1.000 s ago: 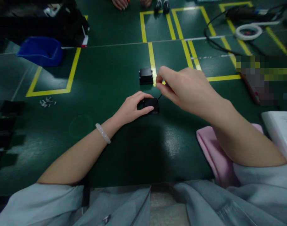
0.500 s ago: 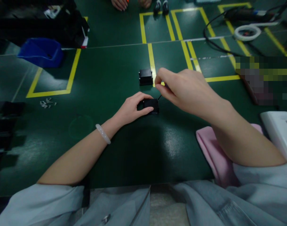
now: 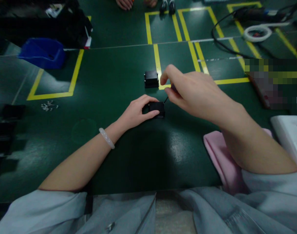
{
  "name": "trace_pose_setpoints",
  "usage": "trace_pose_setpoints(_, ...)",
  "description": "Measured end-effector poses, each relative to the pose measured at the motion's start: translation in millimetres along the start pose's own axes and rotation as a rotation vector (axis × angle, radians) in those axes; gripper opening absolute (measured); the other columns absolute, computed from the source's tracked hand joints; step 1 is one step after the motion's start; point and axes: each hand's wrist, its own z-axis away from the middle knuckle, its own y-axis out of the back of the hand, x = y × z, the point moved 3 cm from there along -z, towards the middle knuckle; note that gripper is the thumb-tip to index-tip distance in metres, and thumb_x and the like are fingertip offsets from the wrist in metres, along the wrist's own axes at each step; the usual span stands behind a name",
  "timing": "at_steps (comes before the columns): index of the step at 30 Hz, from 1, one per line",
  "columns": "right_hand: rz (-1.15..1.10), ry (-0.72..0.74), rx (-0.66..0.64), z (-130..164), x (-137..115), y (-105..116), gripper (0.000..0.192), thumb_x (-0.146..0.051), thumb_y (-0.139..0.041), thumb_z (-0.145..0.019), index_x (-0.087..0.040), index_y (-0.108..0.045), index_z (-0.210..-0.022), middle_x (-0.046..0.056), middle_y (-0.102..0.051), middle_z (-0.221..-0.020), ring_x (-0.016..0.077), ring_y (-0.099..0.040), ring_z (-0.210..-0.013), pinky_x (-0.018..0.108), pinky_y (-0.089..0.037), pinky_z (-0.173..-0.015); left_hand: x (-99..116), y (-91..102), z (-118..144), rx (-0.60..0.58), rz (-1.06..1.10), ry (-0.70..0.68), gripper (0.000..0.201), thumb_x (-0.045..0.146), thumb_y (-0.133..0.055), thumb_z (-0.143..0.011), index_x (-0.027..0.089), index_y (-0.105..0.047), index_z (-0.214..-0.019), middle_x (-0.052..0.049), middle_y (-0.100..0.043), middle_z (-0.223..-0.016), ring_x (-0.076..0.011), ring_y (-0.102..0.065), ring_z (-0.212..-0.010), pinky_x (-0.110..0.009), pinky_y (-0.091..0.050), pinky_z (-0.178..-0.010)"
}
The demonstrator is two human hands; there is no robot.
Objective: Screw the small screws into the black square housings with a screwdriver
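Note:
My left hand [image 3: 136, 112] grips a small black box [image 3: 157, 109] that rests on the dark green table [image 3: 109, 81]. My right hand [image 3: 192, 92] hovers just right of the box and pinches a thin dark tool [image 3: 166, 99] whose tip meets the box's upper right corner; most of the tool is hidden in the fingers. A second small black box [image 3: 151, 79] stands a little farther back, beside a yellow tape line. A pale bracelet [image 3: 106, 138] circles my left wrist.
A blue bin [image 3: 42, 52] sits at the back left beside dark gear. Small white parts [image 3: 49, 106] lie at the left. A pink cloth [image 3: 221, 159] and a white box [image 3: 291, 136] lie at the right. Cables and a white ring [image 3: 257, 32] are far right. Another person's hands [image 3: 125, 4] show at the top edge.
My right index finger has lifted and spread slightly from the thumb. My left hand and both boxes have stayed in place.

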Motion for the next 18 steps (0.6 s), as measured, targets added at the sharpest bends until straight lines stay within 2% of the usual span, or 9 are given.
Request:
trace_pose_setpoints(2, -0.041, 0.005, -0.031, 0.5, -0.5, 0.1, 0.035, -0.027, -0.031, -0.094, -0.019, -0.044, -0.125, 0.005, -0.066, -0.092, 0.0219, -0.063, -0.078, 0.030, -0.030, -0.060, 0.3, 0.0, -0.1, -0.001, 0.002, 0.002, 0.037, 0.045, -0.055, -0.090, 0.018, -0.059, -0.114, -0.005, -0.062, -0.108, -0.0191, -0.058, -0.096, -0.030, -0.045, -0.085)
trace_pose_setpoints(3, -0.045, -0.007, 0.009, 0.5, -0.5, 1.5, 0.033, -0.028, -0.032, -0.093, -0.019, -0.046, -0.121, 0.004, -0.066, -0.089, 0.0215, -0.063, -0.074, 0.030, -0.030, -0.058, 0.1, -0.2, -0.1, -0.002, 0.003, 0.006, 0.037, 0.045, -0.055, -0.090, 0.018, -0.059, -0.114, -0.005, -0.062, -0.108, -0.0194, -0.058, -0.097, -0.030, -0.045, -0.085)
trace_pose_setpoints(8, 0.049, -0.028, -0.026, -1.5, -0.6, -0.7, 0.037, -0.041, -0.026, -0.097, -0.022, -0.052, -0.116, 0.006, -0.067, -0.088, 0.0215, -0.063, -0.075, 0.029, -0.028, -0.057, -1.3, -0.8, 0.5, -0.003, 0.006, 0.017, 0.039, 0.047, -0.055, -0.089, 0.019, -0.058, -0.115, -0.006, -0.062, -0.109, -0.0205, -0.058, -0.098, -0.031, -0.046, -0.084)
trace_pose_setpoints(14, 0.004, -0.020, 0.009, -1.3, 0.1, -0.6, 0.034, -0.029, -0.029, -0.093, -0.020, -0.046, -0.122, 0.005, -0.065, -0.084, 0.0205, -0.061, -0.069, 0.029, -0.027, -0.055, -0.1, 0.2, 0.5, 0.001, 0.015, -0.002, 0.037, 0.045, -0.056, -0.090, 0.017, -0.059, -0.115, -0.005, -0.062, -0.108, -0.0188, -0.058, -0.097, -0.029, -0.045, -0.083)
trace_pose_setpoints(18, 0.015, -0.037, 0.011, -2.0, -1.0, -1.0, 0.035, -0.035, -0.029, -0.095, -0.019, -0.051, -0.117, 0.006, -0.065, -0.084, 0.0217, -0.062, -0.071, 0.030, -0.028, -0.056, -0.6, -0.3, 0.2, 0.003, 0.014, -0.002, 0.038, 0.046, -0.056, -0.089, 0.017, -0.059, -0.115, -0.006, -0.062, -0.108, -0.0196, -0.058, -0.098, -0.030, -0.045, -0.085)
